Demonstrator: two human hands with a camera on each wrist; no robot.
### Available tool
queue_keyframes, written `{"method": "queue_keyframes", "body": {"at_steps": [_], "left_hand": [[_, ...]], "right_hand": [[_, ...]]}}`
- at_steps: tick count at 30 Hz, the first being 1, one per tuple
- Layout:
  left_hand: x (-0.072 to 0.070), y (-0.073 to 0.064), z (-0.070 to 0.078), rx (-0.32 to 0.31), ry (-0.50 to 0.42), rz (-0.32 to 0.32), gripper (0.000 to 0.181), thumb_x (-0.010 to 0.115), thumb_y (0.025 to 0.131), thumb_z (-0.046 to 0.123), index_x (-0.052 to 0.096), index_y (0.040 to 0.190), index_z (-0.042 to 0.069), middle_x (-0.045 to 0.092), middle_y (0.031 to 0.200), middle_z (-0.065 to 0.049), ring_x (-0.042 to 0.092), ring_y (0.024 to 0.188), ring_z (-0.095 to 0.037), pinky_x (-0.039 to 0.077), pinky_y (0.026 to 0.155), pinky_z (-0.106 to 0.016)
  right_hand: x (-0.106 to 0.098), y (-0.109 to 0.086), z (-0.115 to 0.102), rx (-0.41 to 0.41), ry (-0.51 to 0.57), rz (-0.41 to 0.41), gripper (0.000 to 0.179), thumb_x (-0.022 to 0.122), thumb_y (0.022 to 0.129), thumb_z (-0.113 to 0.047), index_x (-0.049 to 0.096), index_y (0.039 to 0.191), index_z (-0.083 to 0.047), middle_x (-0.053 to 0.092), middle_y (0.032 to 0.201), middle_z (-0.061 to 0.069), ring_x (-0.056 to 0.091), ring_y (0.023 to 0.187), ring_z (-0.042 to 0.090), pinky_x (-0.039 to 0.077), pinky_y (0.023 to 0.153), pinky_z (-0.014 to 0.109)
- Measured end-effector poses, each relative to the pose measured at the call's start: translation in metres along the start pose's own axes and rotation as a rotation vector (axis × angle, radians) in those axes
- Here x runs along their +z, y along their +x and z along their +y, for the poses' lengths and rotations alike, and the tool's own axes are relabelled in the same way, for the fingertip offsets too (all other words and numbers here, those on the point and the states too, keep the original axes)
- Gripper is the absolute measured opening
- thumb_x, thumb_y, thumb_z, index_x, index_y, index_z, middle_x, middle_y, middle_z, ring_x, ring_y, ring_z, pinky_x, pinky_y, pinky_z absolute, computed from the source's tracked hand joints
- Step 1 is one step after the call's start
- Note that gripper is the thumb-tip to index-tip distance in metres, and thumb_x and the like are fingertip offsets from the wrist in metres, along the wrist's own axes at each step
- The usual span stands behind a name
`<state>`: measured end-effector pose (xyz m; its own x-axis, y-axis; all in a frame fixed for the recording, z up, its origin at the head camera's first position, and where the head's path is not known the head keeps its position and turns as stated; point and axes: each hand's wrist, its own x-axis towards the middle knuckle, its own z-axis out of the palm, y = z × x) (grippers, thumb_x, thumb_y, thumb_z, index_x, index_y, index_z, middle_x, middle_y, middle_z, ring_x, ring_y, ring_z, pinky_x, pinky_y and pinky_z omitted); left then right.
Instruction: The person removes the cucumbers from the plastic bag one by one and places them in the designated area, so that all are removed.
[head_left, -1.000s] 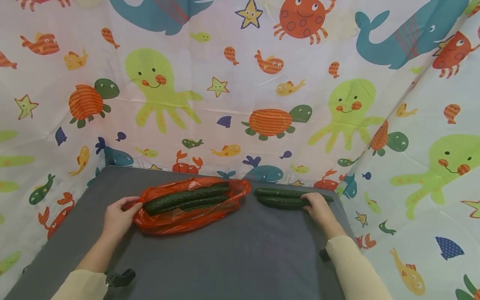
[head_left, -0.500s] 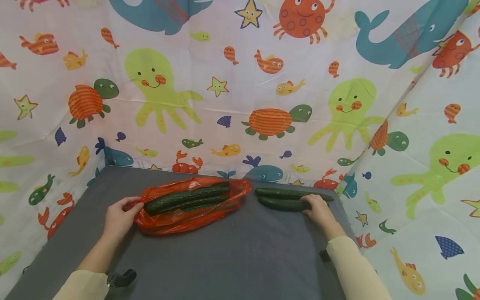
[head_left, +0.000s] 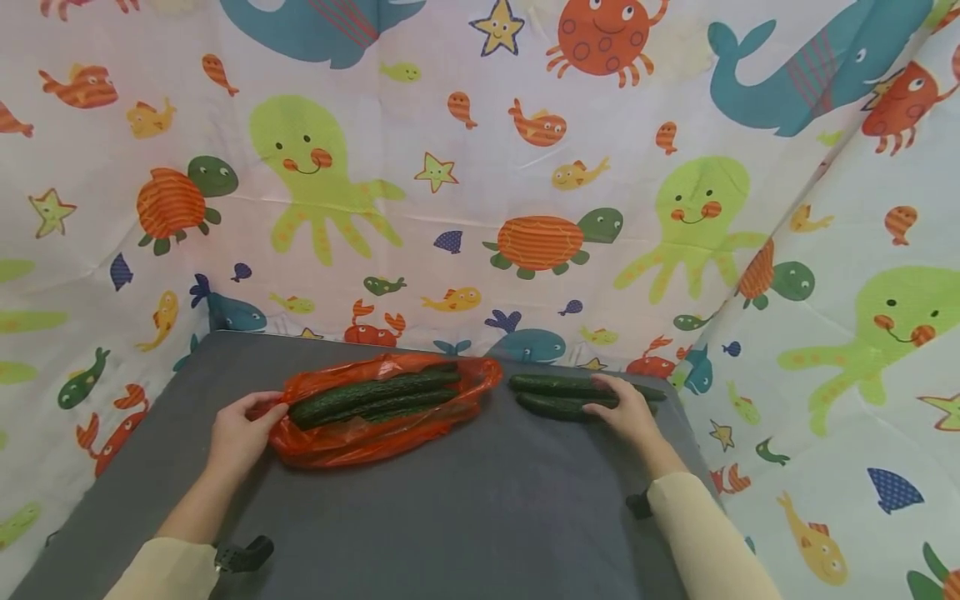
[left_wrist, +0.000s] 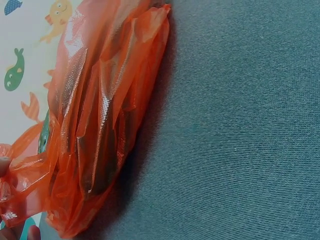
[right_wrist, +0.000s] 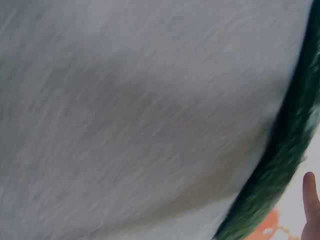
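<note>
In the head view, my left hand pinches the left end of a thin orange plastic bag. Dark green cucumbers lie inside, showing through the bag's open top. The left wrist view has the crumpled bag along the table, with fingertips at its gathered end. At the right, two loose cucumbers lie side by side, a far one and a near one. Over them is my right hand, thumb and fingers spread apart. One cucumber crosses the right wrist view, with a straight digit beyond it.
A dark grey cloth covers the table. Behind and at both sides hangs a white curtain printed with sea animals, close behind the bag and cucumbers. Black wrist straps sit at the sleeves.
The near loose cucumber first shifted slightly toward me, away from the far one. Since then my right hand has moved a little left along the cucumbers and its fingers have spread. My left hand stayed put.
</note>
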<state>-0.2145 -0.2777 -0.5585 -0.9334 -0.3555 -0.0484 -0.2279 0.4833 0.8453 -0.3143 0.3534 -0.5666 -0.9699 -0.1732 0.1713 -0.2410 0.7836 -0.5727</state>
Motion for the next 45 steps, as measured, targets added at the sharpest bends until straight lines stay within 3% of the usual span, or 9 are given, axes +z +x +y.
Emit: {"method": "queue_keyframes", "body": {"at_steps": [5, 9, 15, 20, 30, 38, 42, 45], "left_hand": [[0.000, 0.000, 0.003, -0.009, -0.016, 0.007, 0.041, 0.065, 0.098, 0.040, 0.068, 0.127, 0.011, 0.065, 0.120, -0.014, 0.054, 0.099, -0.022, 0.047, 0.065, -0.015], [0.000, 0.001, 0.004, -0.014, -0.014, 0.000, 0.042, 0.064, 0.099, 0.041, 0.068, 0.128, 0.011, 0.065, 0.120, -0.014, 0.054, 0.099, -0.022, 0.048, 0.065, -0.015], [-0.001, 0.002, 0.005, 0.003, -0.002, -0.009, 0.042, 0.064, 0.098, 0.042, 0.067, 0.128, 0.012, 0.065, 0.120, -0.014, 0.055, 0.101, -0.023, 0.047, 0.068, -0.016], [0.001, 0.003, 0.006, 0.005, -0.018, -0.020, 0.041, 0.063, 0.099, 0.040, 0.067, 0.129, 0.013, 0.063, 0.124, -0.016, 0.054, 0.104, -0.026, 0.046, 0.068, -0.014], [0.003, 0.000, 0.007, 0.037, -0.022, -0.014, 0.043, 0.065, 0.098, 0.043, 0.068, 0.127, 0.011, 0.065, 0.120, -0.014, 0.054, 0.100, -0.022, 0.046, 0.068, -0.015], [0.003, -0.002, 0.006, 0.003, -0.025, -0.019, 0.042, 0.064, 0.098, 0.043, 0.069, 0.125, 0.012, 0.063, 0.125, -0.014, 0.053, 0.105, -0.024, 0.046, 0.069, -0.014], [0.004, -0.001, 0.008, -0.004, -0.034, -0.014, 0.042, 0.064, 0.098, 0.045, 0.069, 0.123, 0.011, 0.062, 0.128, -0.015, 0.052, 0.112, -0.028, 0.044, 0.073, -0.016], [0.005, 0.000, 0.007, -0.009, -0.034, -0.019, 0.042, 0.063, 0.098, 0.045, 0.069, 0.123, 0.012, 0.062, 0.129, -0.015, 0.052, 0.115, -0.029, 0.044, 0.076, -0.018]], "right_hand": [[0.009, 0.007, -0.034, -0.016, 0.117, 0.036, 0.062, 0.080, 0.087, -0.028, 0.056, 0.143, -0.013, 0.063, 0.134, 0.017, 0.056, 0.127, 0.036, 0.044, 0.104, 0.058], [0.020, 0.014, -0.066, -0.140, 0.179, 0.075, 0.057, 0.080, 0.087, -0.022, 0.058, 0.139, -0.011, 0.065, 0.129, 0.018, 0.060, 0.122, 0.035, 0.047, 0.100, 0.058], [0.040, 0.028, -0.103, -0.289, 0.266, 0.042, 0.053, 0.080, 0.087, -0.016, 0.060, 0.136, -0.010, 0.067, 0.123, 0.020, 0.063, 0.117, 0.034, 0.051, 0.096, 0.058], [0.052, 0.036, -0.118, -0.291, 0.280, -0.017, 0.052, 0.078, 0.090, -0.021, 0.060, 0.138, -0.012, 0.068, 0.124, 0.018, 0.064, 0.117, 0.031, 0.054, 0.094, 0.053], [0.071, 0.048, -0.167, -0.272, 0.328, -0.030, 0.050, 0.077, 0.090, -0.024, 0.061, 0.137, -0.017, 0.067, 0.129, 0.014, 0.064, 0.118, 0.029, 0.055, 0.095, 0.046], [0.101, 0.056, -0.209, -0.317, 0.241, -0.184, 0.044, 0.076, 0.091, -0.027, 0.066, 0.132, -0.015, 0.067, 0.129, 0.008, 0.066, 0.109, 0.026, 0.054, 0.094, 0.046], [0.119, 0.059, -0.227, -0.304, 0.215, -0.244, 0.042, 0.074, 0.093, -0.027, 0.066, 0.133, -0.014, 0.066, 0.132, 0.003, 0.063, 0.115, 0.025, 0.051, 0.097, 0.049], [0.131, 0.061, -0.237, -0.294, 0.195, -0.284, 0.041, 0.072, 0.094, -0.028, 0.066, 0.133, -0.015, 0.066, 0.133, -0.002, 0.060, 0.126, 0.020, 0.049, 0.103, 0.044]]}}
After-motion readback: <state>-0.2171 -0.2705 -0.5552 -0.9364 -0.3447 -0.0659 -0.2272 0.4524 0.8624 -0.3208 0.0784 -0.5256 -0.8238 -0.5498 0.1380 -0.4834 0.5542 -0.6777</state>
